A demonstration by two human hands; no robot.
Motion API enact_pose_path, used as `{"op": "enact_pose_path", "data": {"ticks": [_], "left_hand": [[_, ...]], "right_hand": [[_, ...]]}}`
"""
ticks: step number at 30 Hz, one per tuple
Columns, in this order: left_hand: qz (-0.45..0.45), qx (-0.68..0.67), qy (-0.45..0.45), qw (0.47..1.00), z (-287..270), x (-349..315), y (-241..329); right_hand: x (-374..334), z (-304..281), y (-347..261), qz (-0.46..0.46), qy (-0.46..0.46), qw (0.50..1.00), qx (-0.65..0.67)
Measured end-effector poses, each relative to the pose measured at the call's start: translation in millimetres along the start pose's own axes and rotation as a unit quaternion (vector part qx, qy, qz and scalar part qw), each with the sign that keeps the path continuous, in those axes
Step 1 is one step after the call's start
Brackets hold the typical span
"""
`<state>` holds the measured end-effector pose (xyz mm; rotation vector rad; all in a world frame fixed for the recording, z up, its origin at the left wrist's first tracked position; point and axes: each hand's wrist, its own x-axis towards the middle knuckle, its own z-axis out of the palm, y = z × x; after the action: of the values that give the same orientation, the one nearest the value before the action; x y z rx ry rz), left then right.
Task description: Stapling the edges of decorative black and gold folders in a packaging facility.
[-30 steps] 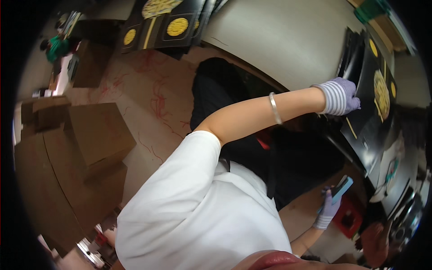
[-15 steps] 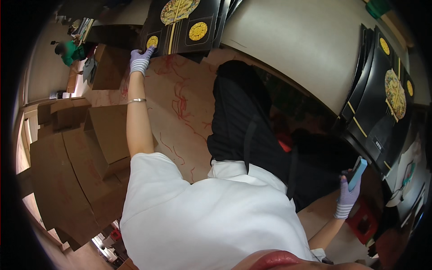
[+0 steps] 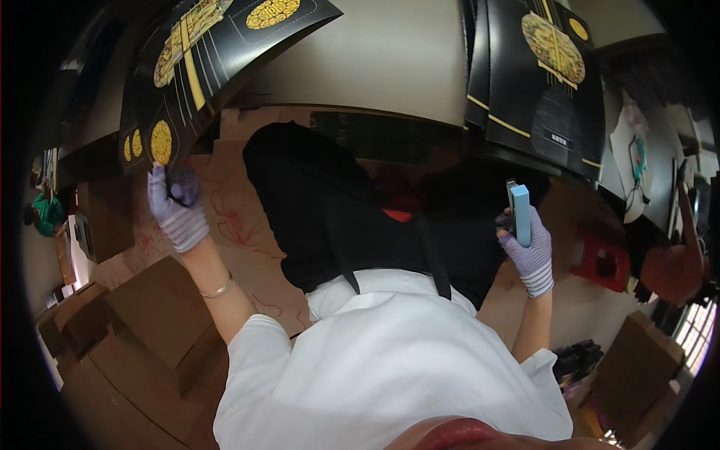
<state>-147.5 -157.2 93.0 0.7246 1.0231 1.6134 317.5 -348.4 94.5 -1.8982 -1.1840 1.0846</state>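
My left hand (image 3: 180, 210), in a lilac glove with a striped cuff, pinches the lower edge of a glossy black printed cardboard sheet (image 3: 146, 97) with gold medallions. The sheet is lifted at a tilt over the left part of the table (image 3: 360, 64). In a matching glove, my right hand (image 3: 534, 259) is closed around a light blue stapler (image 3: 521, 214), held upright in front of the table edge. Beyond it, a stack of similar black printed sheets (image 3: 559, 112) lies on the table's right side, slightly fanned.
Open brown cardboard boxes (image 3: 161, 315) crowd the lower left. Red strands (image 3: 236, 221) litter the floor by my legs. A red plastic stool or crate (image 3: 602, 259) stands at the right, near a blurred bare arm (image 3: 682, 251). Someone in green (image 3: 49, 212) is at the far left.
My view has turned to the right. The sheet in my left hand is now raised and tilted, apart from other sheets. My right hand still holds the stapler, now higher and nearer the table.
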Motion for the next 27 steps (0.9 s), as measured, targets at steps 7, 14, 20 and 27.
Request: {"op": "enact_pose_path", "data": {"ticks": [7,14,20,27], "left_hand": [[0.108,0.489,0.035,0.865,-60,82,15],[-0.049,0.819,0.148,0.552,-25,81,14],[-0.085,0.765,0.107,0.63,-51,94,15],[-0.122,0.237,-0.049,0.963,1,30,13]], "right_hand": [[-22,-13,42,-0.007,0.081,0.996,0.019],[-18,1,57,-0.001,0.013,1.0,0.026],[-17,-3,33,0.057,0.019,0.998,0.002],[-16,5,28,0.068,0.028,0.997,0.012]]}}
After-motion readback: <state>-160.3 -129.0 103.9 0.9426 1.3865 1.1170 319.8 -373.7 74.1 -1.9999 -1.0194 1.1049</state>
